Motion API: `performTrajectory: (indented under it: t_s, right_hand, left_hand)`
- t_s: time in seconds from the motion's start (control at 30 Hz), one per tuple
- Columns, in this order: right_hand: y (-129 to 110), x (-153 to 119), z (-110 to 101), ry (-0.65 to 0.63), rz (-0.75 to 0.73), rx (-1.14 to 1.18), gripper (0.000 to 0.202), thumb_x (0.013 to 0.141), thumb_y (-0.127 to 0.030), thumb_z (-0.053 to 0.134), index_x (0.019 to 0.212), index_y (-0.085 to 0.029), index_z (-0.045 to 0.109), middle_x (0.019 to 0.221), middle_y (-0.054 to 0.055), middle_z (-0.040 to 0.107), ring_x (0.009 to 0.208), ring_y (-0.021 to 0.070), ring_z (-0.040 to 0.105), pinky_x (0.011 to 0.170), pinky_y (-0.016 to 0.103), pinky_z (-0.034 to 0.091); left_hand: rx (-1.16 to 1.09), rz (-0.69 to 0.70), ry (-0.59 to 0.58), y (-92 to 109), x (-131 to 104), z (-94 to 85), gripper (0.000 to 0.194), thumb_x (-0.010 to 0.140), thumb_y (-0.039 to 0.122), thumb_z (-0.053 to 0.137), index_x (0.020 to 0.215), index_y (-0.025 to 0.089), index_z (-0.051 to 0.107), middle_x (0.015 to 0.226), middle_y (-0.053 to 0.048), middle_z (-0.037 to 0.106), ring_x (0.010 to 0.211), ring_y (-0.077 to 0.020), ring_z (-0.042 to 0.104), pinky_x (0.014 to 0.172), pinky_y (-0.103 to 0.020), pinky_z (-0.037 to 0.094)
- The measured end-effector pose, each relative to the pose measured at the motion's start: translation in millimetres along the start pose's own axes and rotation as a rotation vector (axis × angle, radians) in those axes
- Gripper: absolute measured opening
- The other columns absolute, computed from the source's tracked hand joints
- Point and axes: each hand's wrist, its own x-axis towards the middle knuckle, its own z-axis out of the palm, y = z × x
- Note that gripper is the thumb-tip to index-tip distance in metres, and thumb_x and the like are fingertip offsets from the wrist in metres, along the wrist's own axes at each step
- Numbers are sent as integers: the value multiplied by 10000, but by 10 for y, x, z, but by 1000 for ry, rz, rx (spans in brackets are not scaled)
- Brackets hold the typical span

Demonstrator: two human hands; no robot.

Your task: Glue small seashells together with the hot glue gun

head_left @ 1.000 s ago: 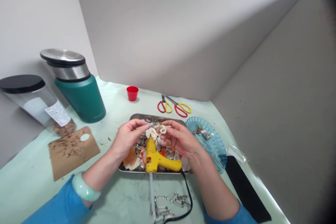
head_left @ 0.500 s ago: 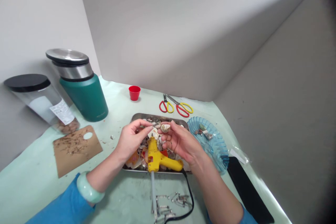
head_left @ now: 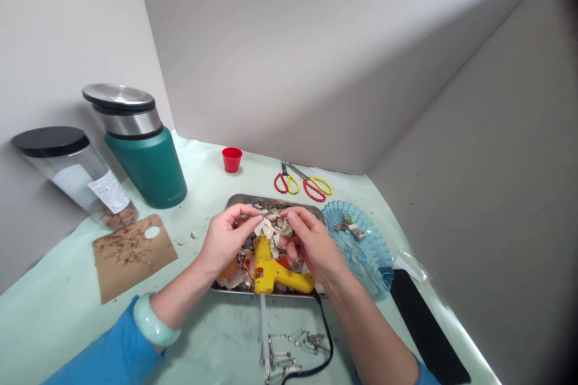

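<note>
Both hands work over the metal tray (head_left: 244, 199) in the middle of the bench (head_left: 203, 337), nearer its far edge than its near one. The left hand (head_left: 222, 236) has thumb and forefinger pinched almost together on a thin, dark piece (head_left: 265, 215), too small to make out. The right hand (head_left: 311, 243) faces it, thumb and forefinger closed on a small rounded shell (head_left: 287, 230), the other fingers curled loosely beneath. The held things are near each other; whether they touch, I cannot tell. Mixed shells (head_left: 247, 264) fill the tray. A yellow glue gun (head_left: 265, 271) overlaps the tray's near edge, nozzle towards the far edge. Toward the bench's right edge, just beside the tray's right end, a blue dish (head_left: 361, 261) carries a few small pieces (head_left: 352, 227).
</note>
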Motion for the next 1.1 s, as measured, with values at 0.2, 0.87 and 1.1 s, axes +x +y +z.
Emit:
performTrajectory:
  t_s: [0.2,0.87,1.1]
  right_hand:
    - [18,-15,6,11,18,-5,320,824,-497,578,881,-181,576,480,-53,583,264,40,405,279,125,338]
    - [206,-177,385,80,-76,106,312,856,-517,521,908,-228,418,576,-65,610,374,105,600,336,167,456]
    - [105,-271,401,-88,-96,45,321,831,-392,601,1027,-225,410,688,-45,631,471,121,626,415,221,509]
  left_hand:
    - [-16,23,5,71,-35,20,117,709,267,689,761,164,671,725,-10,667,627,-125,571,610,-227,450]
    - [-129,-19,123,140,-290,232,160,756,307,674,840,174,643,786,-6,658,655,-112,589,609,-200,512]
    - [-139,-35,160,142,-328,234,181,782,339,640,894,200,613,786,-3,669,481,-90,551,442,-201,452]
